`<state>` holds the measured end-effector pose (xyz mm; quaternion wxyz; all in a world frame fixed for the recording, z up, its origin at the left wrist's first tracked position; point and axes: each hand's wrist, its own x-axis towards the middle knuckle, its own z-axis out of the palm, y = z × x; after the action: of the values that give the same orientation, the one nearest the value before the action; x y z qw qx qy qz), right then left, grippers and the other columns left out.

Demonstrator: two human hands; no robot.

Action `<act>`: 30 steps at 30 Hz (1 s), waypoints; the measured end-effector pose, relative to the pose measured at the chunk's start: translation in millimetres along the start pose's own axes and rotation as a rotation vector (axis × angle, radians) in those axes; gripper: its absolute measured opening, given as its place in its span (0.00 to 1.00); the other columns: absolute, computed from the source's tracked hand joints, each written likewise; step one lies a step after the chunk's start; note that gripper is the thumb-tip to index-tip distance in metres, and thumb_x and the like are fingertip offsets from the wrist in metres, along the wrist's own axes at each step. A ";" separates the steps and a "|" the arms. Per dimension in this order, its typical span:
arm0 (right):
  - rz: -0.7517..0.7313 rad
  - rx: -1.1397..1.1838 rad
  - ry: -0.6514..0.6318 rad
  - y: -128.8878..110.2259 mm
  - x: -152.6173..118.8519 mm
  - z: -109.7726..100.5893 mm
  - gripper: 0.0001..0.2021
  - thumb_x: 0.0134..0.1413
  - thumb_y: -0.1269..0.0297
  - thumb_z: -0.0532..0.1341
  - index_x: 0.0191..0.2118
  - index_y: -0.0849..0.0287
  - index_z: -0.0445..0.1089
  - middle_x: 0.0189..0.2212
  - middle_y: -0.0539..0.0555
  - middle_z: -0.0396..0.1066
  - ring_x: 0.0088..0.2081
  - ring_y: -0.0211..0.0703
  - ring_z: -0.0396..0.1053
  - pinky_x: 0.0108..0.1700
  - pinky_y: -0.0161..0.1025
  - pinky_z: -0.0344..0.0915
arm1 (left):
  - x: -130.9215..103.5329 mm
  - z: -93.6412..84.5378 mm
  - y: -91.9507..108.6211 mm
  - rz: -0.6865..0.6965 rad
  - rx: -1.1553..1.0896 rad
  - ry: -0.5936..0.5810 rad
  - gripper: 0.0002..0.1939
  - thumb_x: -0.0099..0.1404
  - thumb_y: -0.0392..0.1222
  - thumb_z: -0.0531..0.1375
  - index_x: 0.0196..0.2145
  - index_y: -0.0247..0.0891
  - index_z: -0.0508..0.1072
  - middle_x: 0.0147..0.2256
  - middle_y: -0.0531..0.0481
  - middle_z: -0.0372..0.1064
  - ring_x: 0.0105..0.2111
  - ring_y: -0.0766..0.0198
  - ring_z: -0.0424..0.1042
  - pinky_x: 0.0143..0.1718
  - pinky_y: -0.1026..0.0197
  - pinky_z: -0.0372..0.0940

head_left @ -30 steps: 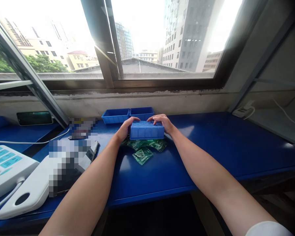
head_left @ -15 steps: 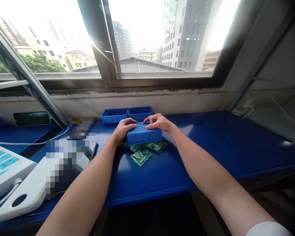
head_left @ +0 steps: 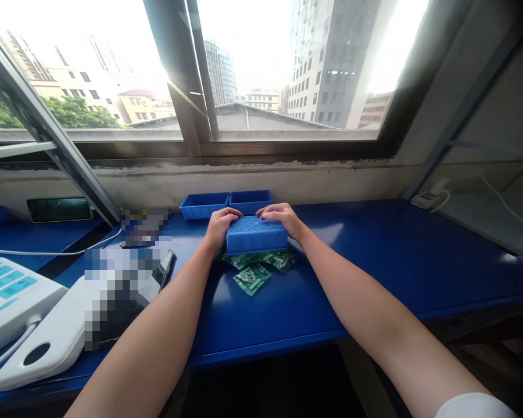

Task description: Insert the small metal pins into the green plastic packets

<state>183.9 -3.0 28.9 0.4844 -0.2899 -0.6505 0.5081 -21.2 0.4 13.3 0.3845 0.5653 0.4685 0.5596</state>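
Observation:
An upside-down blue plastic bin [head_left: 257, 239] sits over a pile of small green packets, its ribbed underside facing up. My left hand [head_left: 220, 226] grips the bin's left end, thumb along the top edge. On the right end, my right hand [head_left: 284, 218] is wrapped round it, with fingers bent over the upturned bottom. Some fingers of both hands are hidden behind the bin. One green packet [head_left: 251, 279] lies flat on the table in front, and others stick out from under the bin's near edge.
Two blue bins [head_left: 204, 204] stand upright against the wall on the blue table [head_left: 396, 249]. At left are a white power strip [head_left: 13, 296], a white device [head_left: 47, 354], a phone [head_left: 60, 209] and a slanted metal post [head_left: 65, 151]. A white adapter [head_left: 427, 198] lies far right.
Both hands have shifted slightly on the bin, thumbs and fingers drawn nearer its ends. The bin and packets stay nearly in place; the view has moved a little.

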 end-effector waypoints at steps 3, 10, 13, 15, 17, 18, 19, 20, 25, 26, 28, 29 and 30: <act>-0.077 0.104 0.065 -5.1 -0.5 3.2 0.09 0.38 0.61 0.62 0.23 0.60 0.76 0.32 0.54 0.75 0.37 0.46 0.68 0.41 0.41 0.62 | -2.6 5.1 7.6 0.040 -0.063 0.073 0.09 0.44 0.42 0.59 0.22 0.36 0.76 0.23 0.51 0.69 0.25 0.65 0.62 0.27 0.62 0.55; -0.182 0.089 0.172 -10.5 0.5 4.5 0.09 0.39 0.59 0.60 0.24 0.58 0.75 0.30 0.52 0.74 0.35 0.45 0.68 0.39 0.40 0.63 | -9.1 6.7 18.3 0.107 -0.122 0.128 0.08 0.45 0.41 0.58 0.23 0.37 0.75 0.22 0.52 0.68 0.23 0.66 0.61 0.25 0.63 0.55; -0.195 0.038 0.251 -6.9 1.7 4.4 0.11 0.42 0.57 0.59 0.25 0.57 0.74 0.33 0.52 0.74 0.39 0.46 0.68 0.42 0.40 0.63 | -8.2 4.9 18.1 0.138 -0.091 0.164 0.09 0.46 0.41 0.57 0.23 0.38 0.76 0.24 0.51 0.70 0.25 0.64 0.63 0.27 0.61 0.57; -0.195 0.016 0.287 -5.3 2.6 4.2 0.13 0.44 0.55 0.58 0.26 0.57 0.74 0.35 0.52 0.73 0.40 0.46 0.68 0.44 0.40 0.62 | -6.7 4.3 17.9 0.151 -0.065 0.179 0.10 0.47 0.42 0.56 0.24 0.38 0.76 0.26 0.50 0.71 0.27 0.62 0.64 0.29 0.61 0.59; -0.189 0.007 0.284 -4.8 3.3 4.0 0.15 0.46 0.52 0.56 0.26 0.58 0.74 0.36 0.53 0.73 0.41 0.47 0.68 0.44 0.40 0.62 | -5.1 3.8 17.8 0.152 -0.050 0.186 0.11 0.47 0.43 0.56 0.25 0.38 0.75 0.27 0.49 0.71 0.28 0.61 0.65 0.30 0.60 0.59; -0.188 0.007 0.268 -5.0 3.4 3.9 0.17 0.47 0.50 0.56 0.26 0.58 0.74 0.37 0.53 0.73 0.42 0.48 0.68 0.45 0.41 0.62 | -4.5 3.5 18.0 0.147 -0.047 0.191 0.11 0.47 0.43 0.56 0.25 0.37 0.75 0.27 0.49 0.71 0.28 0.61 0.65 0.30 0.60 0.59; -0.191 0.011 0.247 -5.4 3.2 3.8 0.18 0.48 0.49 0.56 0.26 0.58 0.74 0.38 0.54 0.73 0.43 0.48 0.68 0.46 0.41 0.62 | -4.1 3.1 18.3 0.138 -0.047 0.199 0.11 0.47 0.44 0.55 0.25 0.37 0.75 0.26 0.49 0.71 0.28 0.61 0.65 0.29 0.60 0.59; -0.195 0.018 0.223 -6.1 2.9 3.7 0.19 0.48 0.47 0.56 0.27 0.58 0.74 0.39 0.54 0.73 0.45 0.49 0.67 0.47 0.41 0.62 | -3.9 2.6 18.9 0.129 -0.051 0.212 0.11 0.47 0.44 0.55 0.25 0.37 0.75 0.26 0.49 0.70 0.28 0.61 0.65 0.29 0.60 0.58; -0.181 -0.018 0.081 -9.8 -0.7 3.0 0.25 0.42 0.44 0.61 0.44 0.55 0.73 0.48 0.53 0.69 0.51 0.52 0.64 0.51 0.44 0.59 | -5.2 -0.5 25.5 0.064 -0.081 0.291 0.10 0.45 0.42 0.56 0.23 0.38 0.75 0.24 0.50 0.69 0.28 0.60 0.65 0.28 0.59 0.58; -0.185 -0.045 0.063 -9.8 -1.2 2.7 0.28 0.40 0.45 0.63 0.48 0.54 0.71 0.50 0.52 0.67 0.53 0.53 0.62 0.53 0.44 0.58 | -5.2 -1.1 26.6 0.054 -0.080 0.302 0.09 0.45 0.42 0.56 0.22 0.38 0.75 0.24 0.49 0.70 0.29 0.59 0.65 0.29 0.59 0.59; -0.185 -0.061 0.044 -8.4 -1.5 2.1 0.33 0.37 0.49 0.66 0.53 0.52 0.67 0.54 0.51 0.64 0.55 0.53 0.59 0.55 0.44 0.56 | -4.3 -2.2 27.3 0.042 -0.074 0.317 0.09 0.45 0.42 0.56 0.22 0.38 0.75 0.25 0.49 0.71 0.32 0.57 0.67 0.31 0.58 0.61; -0.172 -0.041 0.035 -7.3 -1.3 1.8 0.35 0.35 0.50 0.66 0.54 0.52 0.65 0.54 0.51 0.64 0.55 0.53 0.59 0.54 0.44 0.57 | -3.2 -2.7 26.7 0.034 -0.077 0.323 0.09 0.45 0.42 0.56 0.22 0.37 0.74 0.27 0.48 0.72 0.34 0.56 0.68 0.33 0.58 0.62; -0.153 -0.009 0.030 -6.0 -0.8 1.6 0.36 0.35 0.52 0.67 0.55 0.52 0.64 0.52 0.52 0.65 0.53 0.53 0.61 0.52 0.44 0.59 | -2.0 -3.1 25.8 0.018 -0.089 0.328 0.09 0.45 0.42 0.56 0.23 0.37 0.74 0.28 0.48 0.72 0.35 0.56 0.68 0.34 0.58 0.63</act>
<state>183.5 -6.1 34.2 0.5301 -0.2490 -0.6658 0.4623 -21.5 -8.6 37.7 0.3226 0.4528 0.4947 0.6679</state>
